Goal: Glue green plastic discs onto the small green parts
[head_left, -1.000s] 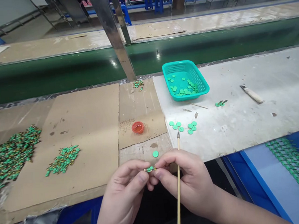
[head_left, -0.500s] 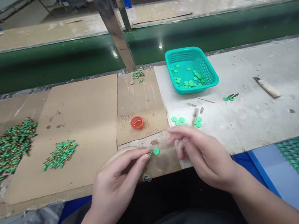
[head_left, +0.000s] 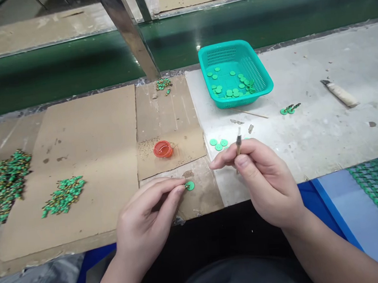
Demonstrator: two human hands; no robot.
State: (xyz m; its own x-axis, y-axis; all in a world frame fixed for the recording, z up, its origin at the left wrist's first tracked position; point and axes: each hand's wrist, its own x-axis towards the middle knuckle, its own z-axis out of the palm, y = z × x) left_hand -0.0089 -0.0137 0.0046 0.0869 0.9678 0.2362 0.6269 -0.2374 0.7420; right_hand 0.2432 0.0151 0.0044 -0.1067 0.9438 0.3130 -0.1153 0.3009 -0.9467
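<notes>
Between thumb and forefinger, my left hand [head_left: 151, 213] pinches a small green and gold piece, mostly hidden by the fingertips. Its tip meets or overlaps a round green disc [head_left: 190, 186] lying by the table's front edge. My right hand [head_left: 262, 175] holds a thin brush [head_left: 238, 143] between thumb and fingers, bristles pointing up. Several loose green discs [head_left: 218, 147] lie just beyond my right hand. The small red cup [head_left: 163, 149] with liquid in it sits on the cardboard ahead of my left hand.
A teal basket [head_left: 238, 101] holding green discs stands at the back. Piles of small green and gold pieces [head_left: 63, 195] lie on the left. Discs with stems [head_left: 291, 110], a thin stick [head_left: 250, 113] and a taped blade-like tool [head_left: 340, 93] lie to the right.
My right hand now holds the brush upright, clear of the discs it was near. The piece in my left hand is closer to the green disc. The whole view has shifted.
</notes>
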